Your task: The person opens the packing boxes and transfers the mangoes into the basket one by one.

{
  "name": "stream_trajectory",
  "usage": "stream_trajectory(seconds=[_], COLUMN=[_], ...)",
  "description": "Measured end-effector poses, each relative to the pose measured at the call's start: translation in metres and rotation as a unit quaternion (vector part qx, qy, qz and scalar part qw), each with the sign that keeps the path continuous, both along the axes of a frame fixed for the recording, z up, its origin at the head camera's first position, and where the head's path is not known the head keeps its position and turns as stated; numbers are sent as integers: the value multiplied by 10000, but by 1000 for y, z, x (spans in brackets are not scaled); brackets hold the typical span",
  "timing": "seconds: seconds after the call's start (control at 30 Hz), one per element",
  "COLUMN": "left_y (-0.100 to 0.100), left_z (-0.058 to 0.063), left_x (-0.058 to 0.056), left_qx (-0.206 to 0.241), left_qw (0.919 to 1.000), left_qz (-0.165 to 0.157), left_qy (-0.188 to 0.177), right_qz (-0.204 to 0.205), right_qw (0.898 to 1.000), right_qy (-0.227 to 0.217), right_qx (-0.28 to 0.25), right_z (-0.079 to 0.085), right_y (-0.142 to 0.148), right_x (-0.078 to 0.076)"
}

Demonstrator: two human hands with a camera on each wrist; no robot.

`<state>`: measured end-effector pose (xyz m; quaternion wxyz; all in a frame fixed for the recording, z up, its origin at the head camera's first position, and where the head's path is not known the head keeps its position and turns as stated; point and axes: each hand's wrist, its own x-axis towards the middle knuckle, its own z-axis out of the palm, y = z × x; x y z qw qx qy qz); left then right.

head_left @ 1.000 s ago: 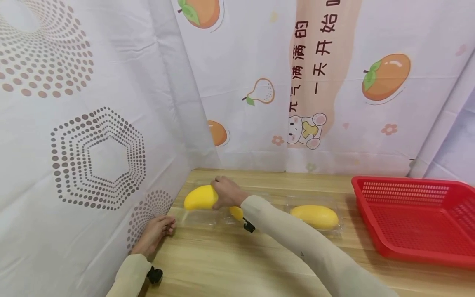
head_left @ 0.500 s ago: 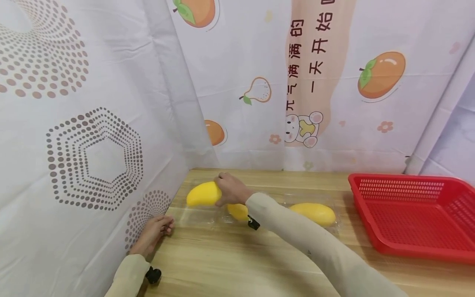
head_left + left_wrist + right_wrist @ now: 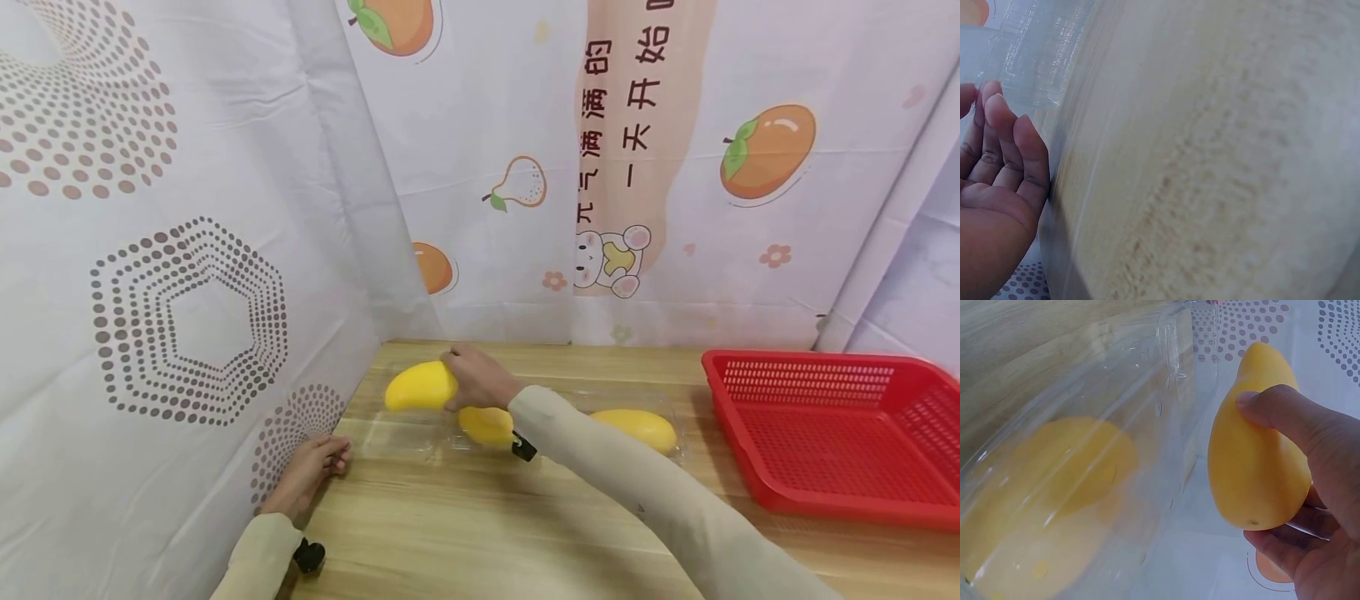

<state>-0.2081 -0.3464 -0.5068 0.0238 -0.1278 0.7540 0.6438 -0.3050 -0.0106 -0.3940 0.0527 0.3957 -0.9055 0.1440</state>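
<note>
In the head view, my right hand (image 3: 476, 379) grips a yellow mango (image 3: 420, 386) above a clear plastic container (image 3: 401, 437) at the table's far left. The right wrist view shows the thumb on the side of this mango (image 3: 1257, 456), with fingers under its blunt end. A second mango (image 3: 486, 427) lies in the middle clear container (image 3: 1166, 444), partly behind my right wrist. Farther right, a third mango (image 3: 637, 429) sits in another clear container. My left hand (image 3: 307, 471) rests at the left wall, fingers loosely curled and holding nothing, near the left container.
A red plastic basket (image 3: 832, 507) stands at the right of the wooden table (image 3: 465, 533). White patterned curtain walls (image 3: 217, 317) close in the left side and the back. My right forearm crosses over the table in front of the containers.
My right hand has risen slightly and moved a little to the right with the mango, showing more of the middle mango. The left hand has stayed in place.
</note>
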Motion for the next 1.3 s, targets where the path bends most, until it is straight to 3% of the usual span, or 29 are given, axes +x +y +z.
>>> stream_trajectory(seconds=[0.7, 1.3], left_y=[-1, 1], left_z=[-4, 0], left_x=[1, 1], left_qx=[-117, -135], left_qw=[9999, 9999], left_qz=[67, -3], left_qy=[-20, 5], right_qz=[-91, -298], right_qw=[9995, 9991], right_qy=[-29, -87], right_qx=[-288, -280], right_z=[5, 7], right_y=[35, 62], right_x=[2, 1])
